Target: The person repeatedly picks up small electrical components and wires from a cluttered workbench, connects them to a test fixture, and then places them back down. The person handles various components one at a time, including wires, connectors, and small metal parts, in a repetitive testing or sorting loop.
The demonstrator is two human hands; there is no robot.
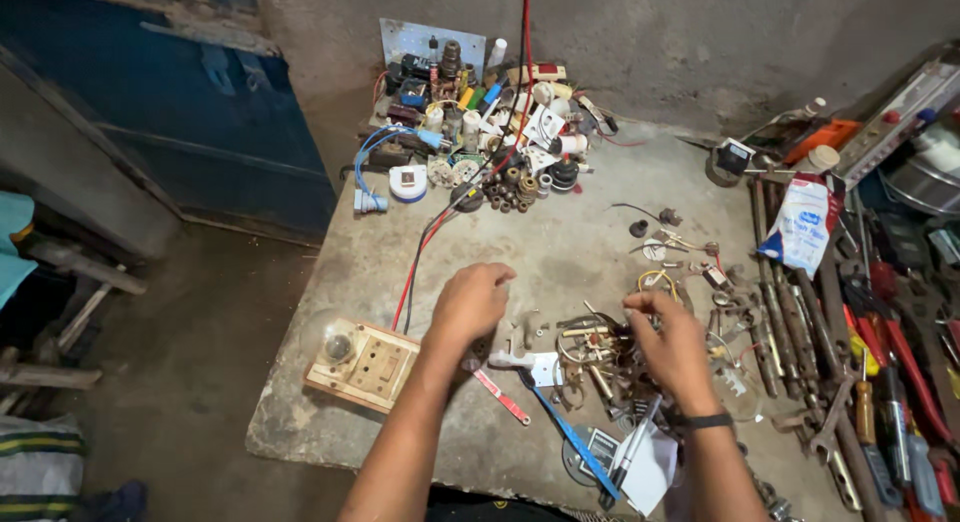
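Nearest me, at the bench (560, 242) edge, lie a folded white paper (655, 472), a blue-handled tool (570, 437) and a thin red strip (500, 395). Past them sits a heap of small metal parts (590, 354), rings, screws and brackets, crowding the space between my hands. My left grip (470, 300) hovers knuckles up, fingers curled loosely downward just left of the heap; I cannot tell whether it holds anything. My right grip (668, 334), black band at the wrist, is pinched together on a small part at the heap's right edge. A wooden switch board (362, 364) with a bulb lies to my left. Wrenches and screwdrivers (860, 382) line the right side. A white pouch with blue print (802, 222) lies far right.
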